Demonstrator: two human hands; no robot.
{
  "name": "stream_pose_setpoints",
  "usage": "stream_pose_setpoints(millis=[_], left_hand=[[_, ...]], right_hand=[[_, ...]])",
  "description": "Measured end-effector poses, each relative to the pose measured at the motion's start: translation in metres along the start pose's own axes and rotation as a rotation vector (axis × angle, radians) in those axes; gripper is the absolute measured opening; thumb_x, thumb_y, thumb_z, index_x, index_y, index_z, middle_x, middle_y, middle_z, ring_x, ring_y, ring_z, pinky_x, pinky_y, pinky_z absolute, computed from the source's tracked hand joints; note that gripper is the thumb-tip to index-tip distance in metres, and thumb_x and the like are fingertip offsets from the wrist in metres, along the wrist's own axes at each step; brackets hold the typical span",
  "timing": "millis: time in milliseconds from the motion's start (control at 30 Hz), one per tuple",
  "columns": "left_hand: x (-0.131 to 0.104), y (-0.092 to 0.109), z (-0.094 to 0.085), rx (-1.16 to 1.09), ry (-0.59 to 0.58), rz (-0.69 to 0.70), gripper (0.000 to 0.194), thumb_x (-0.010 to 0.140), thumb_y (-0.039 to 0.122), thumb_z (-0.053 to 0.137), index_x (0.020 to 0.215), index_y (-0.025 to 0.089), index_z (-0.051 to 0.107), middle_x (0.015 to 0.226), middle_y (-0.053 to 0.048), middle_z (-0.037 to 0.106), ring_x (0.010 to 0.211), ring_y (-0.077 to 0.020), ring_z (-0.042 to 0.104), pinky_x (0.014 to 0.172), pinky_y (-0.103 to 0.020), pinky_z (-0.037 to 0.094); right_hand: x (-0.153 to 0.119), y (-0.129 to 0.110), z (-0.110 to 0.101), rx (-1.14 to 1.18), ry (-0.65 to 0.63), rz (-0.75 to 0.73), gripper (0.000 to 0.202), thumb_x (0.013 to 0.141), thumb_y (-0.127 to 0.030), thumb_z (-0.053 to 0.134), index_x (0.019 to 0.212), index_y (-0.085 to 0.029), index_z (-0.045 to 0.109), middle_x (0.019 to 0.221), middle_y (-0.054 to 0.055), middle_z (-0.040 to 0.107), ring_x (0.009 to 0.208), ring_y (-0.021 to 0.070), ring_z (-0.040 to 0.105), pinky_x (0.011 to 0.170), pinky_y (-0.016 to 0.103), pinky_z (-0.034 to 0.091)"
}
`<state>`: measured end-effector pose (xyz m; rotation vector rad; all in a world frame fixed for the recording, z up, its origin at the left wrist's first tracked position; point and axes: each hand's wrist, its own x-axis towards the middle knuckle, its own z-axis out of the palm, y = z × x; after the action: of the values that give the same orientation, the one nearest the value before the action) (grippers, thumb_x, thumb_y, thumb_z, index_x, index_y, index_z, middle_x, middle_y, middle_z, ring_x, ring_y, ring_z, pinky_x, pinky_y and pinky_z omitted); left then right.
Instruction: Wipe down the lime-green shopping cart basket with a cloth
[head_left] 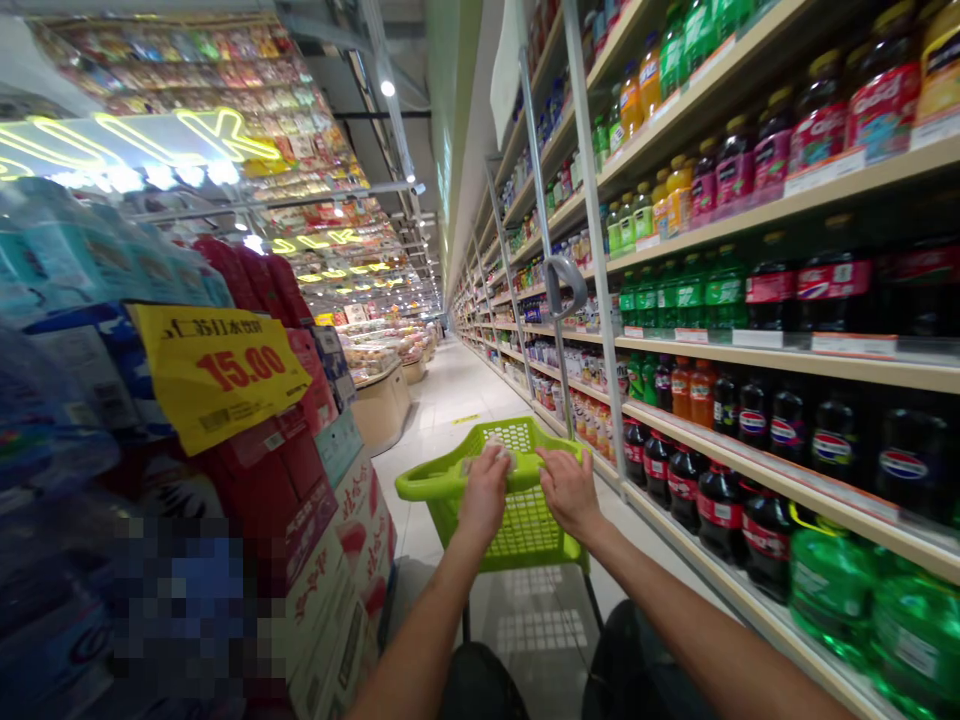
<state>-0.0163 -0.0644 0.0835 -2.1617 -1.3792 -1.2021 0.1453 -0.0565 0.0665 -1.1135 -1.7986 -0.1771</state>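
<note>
A bright green plastic shopping cart (517, 545) stands right in front of me on the aisle floor. My left hand (486, 488) is closed around the left part of its handle. Something small and whitish (499, 452), perhaps a wrapper or tissue, shows at those fingers; its kind is unclear. On the right part of the handle, my right hand (568, 490) is closed too, its index finger lying along the bar. Through the mesh, the part of the basket I can see shows no goods.
Shelves (750, 350) of soda bottles run along the right, with a grey hook-like fitting (564, 288) on an upright post. Stacked drink cartons (330, 590) under a yellow price sign (225, 372) stand close on the left. The pale floor aisle (442, 380) stretches ahead past display bins (379, 400).
</note>
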Motion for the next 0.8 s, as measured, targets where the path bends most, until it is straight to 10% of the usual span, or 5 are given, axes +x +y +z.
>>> stream_pose_setpoints(millis=[133,367,633,800], left_hand=[[0.005,0.012,0.014,-0.022,-0.036,0.073,0.025,0.083,0.018,0.042,0.099,0.017,0.061,0.121,-0.012,0.054,0.117,-0.0203,0.045,0.097,-0.038,0.040],[-0.011,-0.060,-0.037,0.131,0.090,-0.338,0.025,0.082,0.019,0.040,0.099,0.021,0.059,0.116,-0.008,0.055,0.112,-0.0209,0.049,0.097,-0.040,0.038],[0.011,-0.004,0.000,0.035,-0.073,-0.011,0.026,0.082,0.017,0.040,0.097,0.019,0.061,0.117,-0.008,0.056,0.110,-0.0185,0.049,0.095,-0.036,0.039],[0.009,-0.032,-0.034,0.266,-0.166,-0.323,0.029,0.084,0.022,0.037,0.103,0.018,0.059,0.118,-0.010,0.056,0.108,-0.0200,0.051,0.094,-0.038,0.035]], right_hand=[[-0.002,0.006,-0.001,-0.016,-0.010,-0.009,0.034,0.084,-0.019,0.034,0.112,-0.018,0.054,0.106,0.008,0.062,0.103,0.0222,0.052,0.098,0.052,0.019],[-0.001,0.007,-0.006,-0.023,-0.035,-0.051,0.029,0.083,-0.020,0.037,0.106,-0.021,0.056,0.105,0.008,0.062,0.104,0.0230,0.050,0.100,0.054,0.014],[0.011,-0.014,0.002,-0.045,-0.102,-0.041,0.025,0.084,-0.021,0.038,0.097,-0.022,0.059,0.098,0.005,0.064,0.096,0.0213,0.054,0.099,0.054,0.017],[0.001,0.002,0.006,-0.032,-0.082,-0.093,0.031,0.083,-0.018,0.037,0.108,-0.022,0.055,0.110,0.006,0.061,0.107,0.0218,0.050,0.101,0.054,0.014]])
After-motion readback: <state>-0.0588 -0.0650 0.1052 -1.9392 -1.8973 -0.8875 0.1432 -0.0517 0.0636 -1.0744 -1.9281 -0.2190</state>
